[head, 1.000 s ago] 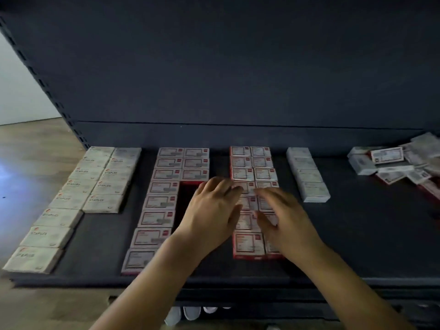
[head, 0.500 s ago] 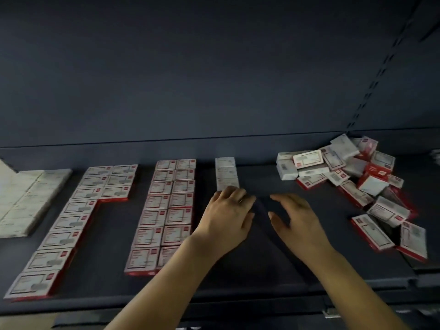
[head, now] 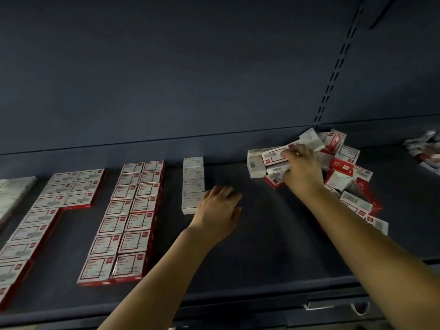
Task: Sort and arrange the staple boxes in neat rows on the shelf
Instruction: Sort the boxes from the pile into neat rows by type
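Loose pile of staple boxes (head: 338,167) sits at right rear of dark shelf (head: 266,234), red-and-white and plain white ones jumbled, some tilted, some on edge; right hand (head: 301,170) is on the pile's left side, fingers curled over a red-bordered box (head: 275,156) lying on top of white boxes, thumb side hidden so full grasp cannot be told; left hand (head: 217,211) hovers low over bare shelf, fingers loosely bent, holding nothing, just right of the near end of a single white row (head: 193,184) running front to back; left of that a double row of red-edged boxes (head: 128,217), flat, label up, tight together; further left an L-shaped group of red-edged boxes (head: 47,210), two wide at back, one wide toward front; white boxes (head: 14,194) at far left edge, blurred; more boxes (head: 426,151) at far right on next bay, too blurred to read; slotted upright (head: 333,75) on back panel above the pile
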Available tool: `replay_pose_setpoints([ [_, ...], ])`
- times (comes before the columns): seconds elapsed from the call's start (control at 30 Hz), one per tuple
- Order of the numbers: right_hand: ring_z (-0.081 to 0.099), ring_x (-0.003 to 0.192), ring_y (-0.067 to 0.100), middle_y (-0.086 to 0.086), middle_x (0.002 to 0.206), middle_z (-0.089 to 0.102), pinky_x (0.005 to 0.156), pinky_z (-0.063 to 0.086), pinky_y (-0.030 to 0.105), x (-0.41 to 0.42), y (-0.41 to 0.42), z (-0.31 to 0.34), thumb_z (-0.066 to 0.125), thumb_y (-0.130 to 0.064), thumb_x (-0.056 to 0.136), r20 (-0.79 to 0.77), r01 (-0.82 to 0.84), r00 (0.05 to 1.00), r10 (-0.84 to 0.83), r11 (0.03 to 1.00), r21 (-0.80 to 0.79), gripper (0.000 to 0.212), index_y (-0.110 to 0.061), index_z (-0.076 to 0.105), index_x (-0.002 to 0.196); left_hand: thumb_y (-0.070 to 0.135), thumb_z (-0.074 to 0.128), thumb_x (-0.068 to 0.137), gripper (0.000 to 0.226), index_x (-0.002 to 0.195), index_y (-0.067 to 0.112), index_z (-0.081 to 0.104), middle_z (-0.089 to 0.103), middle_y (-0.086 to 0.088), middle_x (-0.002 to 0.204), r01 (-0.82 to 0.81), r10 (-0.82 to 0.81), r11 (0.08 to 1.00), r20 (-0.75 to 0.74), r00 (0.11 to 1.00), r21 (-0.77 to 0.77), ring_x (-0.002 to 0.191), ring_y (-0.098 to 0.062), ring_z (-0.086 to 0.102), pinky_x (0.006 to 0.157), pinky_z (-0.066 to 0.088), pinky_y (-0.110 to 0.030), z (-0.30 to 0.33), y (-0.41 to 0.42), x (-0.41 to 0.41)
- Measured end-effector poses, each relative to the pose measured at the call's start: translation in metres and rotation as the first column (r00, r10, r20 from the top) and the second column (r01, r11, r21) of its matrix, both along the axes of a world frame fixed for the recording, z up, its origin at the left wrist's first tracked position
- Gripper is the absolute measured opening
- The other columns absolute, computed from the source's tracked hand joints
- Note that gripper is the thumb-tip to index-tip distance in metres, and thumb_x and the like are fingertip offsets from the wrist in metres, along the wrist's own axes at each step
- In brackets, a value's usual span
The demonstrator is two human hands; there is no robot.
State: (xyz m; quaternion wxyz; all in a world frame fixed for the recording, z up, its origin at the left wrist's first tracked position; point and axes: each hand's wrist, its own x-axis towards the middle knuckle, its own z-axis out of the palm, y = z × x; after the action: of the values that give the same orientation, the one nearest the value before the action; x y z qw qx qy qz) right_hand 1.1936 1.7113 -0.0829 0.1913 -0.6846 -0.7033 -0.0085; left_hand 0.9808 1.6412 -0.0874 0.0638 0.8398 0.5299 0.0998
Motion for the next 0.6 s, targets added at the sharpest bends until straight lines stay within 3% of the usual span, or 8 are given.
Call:
replay_pose_setpoints([
  [0.1,0.033,0.125,0.035,0.016,0.131,0.039,0.102,0.037,0.046,0.003,0.010,-0.005,0.061,-0.011,0.081,0.095,0.032,0.995,-0.018,0.988,-0.149,0.037,-0.009,0.058,0.117,0.028,0.041,0.097,0.039,0.135,0.020,0.045,0.042,0.002,0.137,-0.010,0.010,1.000,-0.013,1.000,-0.005,0.129,-0.016,0.032,0.106,0.023,-0.027,-0.002,0.000,-0.002],
  [0.3,0.033,0.125,0.035,0.015,0.129,0.040,0.101,0.039,0.047,0.007,0.011,-0.011,0.060,-0.014,0.083,0.110,0.021,0.994,-0.012,0.996,-0.086,0.035,-0.007,0.057,0.118,0.028,0.041,0.097,0.039,0.136,0.021,0.045,0.043,0.003,0.135,-0.009,0.009,1.000,0.009,1.000,-0.004,0.128,-0.015,0.033,0.105,0.025,-0.026,-0.003,-0.002,-0.003],
  [0.47,0.046,0.114,0.033,0.014,0.123,0.050,0.091,0.045,0.044,0.008,-0.009,-0.007,0.059,-0.012,0.086,-0.065,-0.020,0.998,0.021,1.000,0.013,0.031,-0.009,0.060,0.116,0.026,0.045,0.096,0.038,0.134,0.020,0.048,0.045,0.003,0.135,0.020,-0.022,1.000,0.119,0.993,0.022,0.125,-0.015,0.038,0.104,0.030,-0.026,-0.005,-0.002,-0.006],
  [0.53,0.053,0.107,0.029,0.011,0.115,0.059,0.087,0.046,0.038,0.006,-0.021,-0.004,0.059,-0.012,0.087,-0.237,-0.016,0.971,0.025,0.999,0.037,0.030,-0.010,0.061,0.117,0.024,0.048,0.095,0.037,0.132,0.017,0.051,0.048,0.001,0.133,0.038,-0.043,0.999,0.200,0.979,0.030,0.124,-0.015,0.041,0.101,0.033,-0.023,-0.007,-0.003,-0.006],
  [0.6,0.058,0.098,0.021,0.005,0.105,0.063,0.083,0.045,0.030,0.001,-0.038,0.004,0.062,-0.013,0.087,-0.459,-0.023,0.888,0.022,1.000,0.004,0.028,-0.008,0.063,0.114,0.019,0.054,0.093,0.034,0.127,0.015,0.056,0.055,0.000,0.125,0.025,-0.032,0.999,0.358,0.933,0.024,0.118,-0.014,0.048,0.095,0.034,-0.013,-0.010,-0.008,-0.002],
])
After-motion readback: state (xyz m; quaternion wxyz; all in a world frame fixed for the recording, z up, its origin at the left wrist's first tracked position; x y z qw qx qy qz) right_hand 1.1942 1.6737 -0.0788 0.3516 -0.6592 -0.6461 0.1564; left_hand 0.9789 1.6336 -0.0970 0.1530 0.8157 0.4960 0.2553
